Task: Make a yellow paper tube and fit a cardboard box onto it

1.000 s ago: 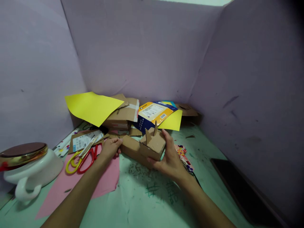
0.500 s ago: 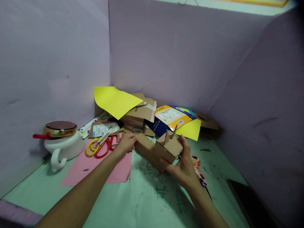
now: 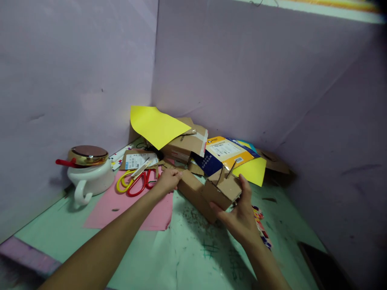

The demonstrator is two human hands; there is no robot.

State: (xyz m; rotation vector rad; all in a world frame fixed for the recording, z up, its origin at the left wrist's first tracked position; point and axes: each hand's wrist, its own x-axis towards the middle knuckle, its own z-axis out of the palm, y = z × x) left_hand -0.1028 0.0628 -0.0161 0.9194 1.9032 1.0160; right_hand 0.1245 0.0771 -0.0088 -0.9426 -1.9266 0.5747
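A brown cardboard model [image 3: 208, 191], made of a long low box joined to a smaller box with two upright pointed tabs, sits on the green table [image 3: 181, 257]. My left hand [image 3: 168, 180] grips the left end of the long box. My right hand [image 3: 238, 215] wraps the near side of the small box, thumb on its right edge. Red and yellow scissors [image 3: 136, 183] lie on a pink paper sheet [image 3: 133, 205] just left of my left hand.
A white pot with a gold lid [image 3: 88, 171] stands at the left. Behind the model lie cardboard boxes [image 3: 186, 145], yellow paper [image 3: 157, 127], and a blue-orange carton [image 3: 223, 153]. Purple walls [image 3: 242, 80] close three sides. A colourful strip [image 3: 261, 227] and a dark slab [image 3: 323, 268] lie at the right.
The view has swung left, so everything sits further right in the picture and more of the white pot shows. Both hands keep the same hold on the cardboard model.
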